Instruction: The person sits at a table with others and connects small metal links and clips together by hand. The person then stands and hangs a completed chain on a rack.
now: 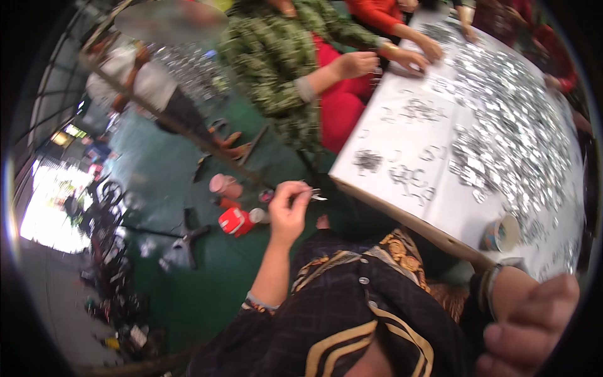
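Here we see two bare hands at a white table (pixel 463 220). The left hand (pixel 289 210) pinches a small silvery piece (pixel 318 195) between thumb and fingers, one end jutting past the fingertips; we find this piece just off the table's near left corner, seen against the dark area beside it. The right hand (pixel 534 320), at lower right, is blurred and close to the lens; its fingers curl, but we cannot tell whether they grasp anything. Near its wrist we note a cup (pixel 500 234) on the tabletop. On the table we distinguish a broad heap (pixel 502 119) of shiny pieces toward the right, a dark cluster (pixel 368 161) near the left edge, and loose pieces (pixel 411 179) between the two. Beyond the left hand, we observe a co-worker (pixel 270 75) in green, one hand raised beside the table, and, farther along, a red sleeve (pixel 377 19) extended toward the tabletop. On the green floor (pixel 154 210) we see a red box (pixel 235 221), a pink tub (pixel 226 186) and a black stand (pixel 188 237)
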`<act>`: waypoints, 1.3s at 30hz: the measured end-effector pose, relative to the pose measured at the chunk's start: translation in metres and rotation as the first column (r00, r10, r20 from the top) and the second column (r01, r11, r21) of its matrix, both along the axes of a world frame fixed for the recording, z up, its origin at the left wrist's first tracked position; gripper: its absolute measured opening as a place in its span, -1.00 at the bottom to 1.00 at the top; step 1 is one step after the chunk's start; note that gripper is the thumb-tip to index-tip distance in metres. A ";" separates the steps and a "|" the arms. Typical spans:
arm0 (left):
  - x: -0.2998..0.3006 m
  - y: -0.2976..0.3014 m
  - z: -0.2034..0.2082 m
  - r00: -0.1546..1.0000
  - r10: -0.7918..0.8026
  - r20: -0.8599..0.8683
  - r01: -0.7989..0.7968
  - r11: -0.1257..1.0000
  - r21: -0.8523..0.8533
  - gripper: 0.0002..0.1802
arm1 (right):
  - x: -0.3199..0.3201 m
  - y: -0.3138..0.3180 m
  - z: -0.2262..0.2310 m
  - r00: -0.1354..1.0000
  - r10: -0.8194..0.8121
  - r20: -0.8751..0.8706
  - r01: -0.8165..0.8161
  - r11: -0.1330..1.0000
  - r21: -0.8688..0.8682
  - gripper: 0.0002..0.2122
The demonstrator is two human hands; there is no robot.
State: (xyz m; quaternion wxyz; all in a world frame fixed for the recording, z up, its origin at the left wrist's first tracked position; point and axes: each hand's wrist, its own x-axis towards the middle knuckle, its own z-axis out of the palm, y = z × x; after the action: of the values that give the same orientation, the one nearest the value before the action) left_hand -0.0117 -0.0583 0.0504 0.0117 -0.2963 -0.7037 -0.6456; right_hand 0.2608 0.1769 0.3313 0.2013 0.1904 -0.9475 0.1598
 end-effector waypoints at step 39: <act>0.036 0.058 0.001 0.896 -0.431 -0.110 0.400 0.888 -0.226 -0.87 | -0.104 -0.028 -0.269 0.868 -0.251 0.428 0.397 -0.167 -0.903 -0.78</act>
State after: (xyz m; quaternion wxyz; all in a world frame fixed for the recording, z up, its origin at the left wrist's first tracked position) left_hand 0.0240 -0.0007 0.0515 -0.1013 -0.4899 -0.6811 -0.5346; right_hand 0.1564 0.1494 0.0623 0.2591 -0.2692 -0.5526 0.7451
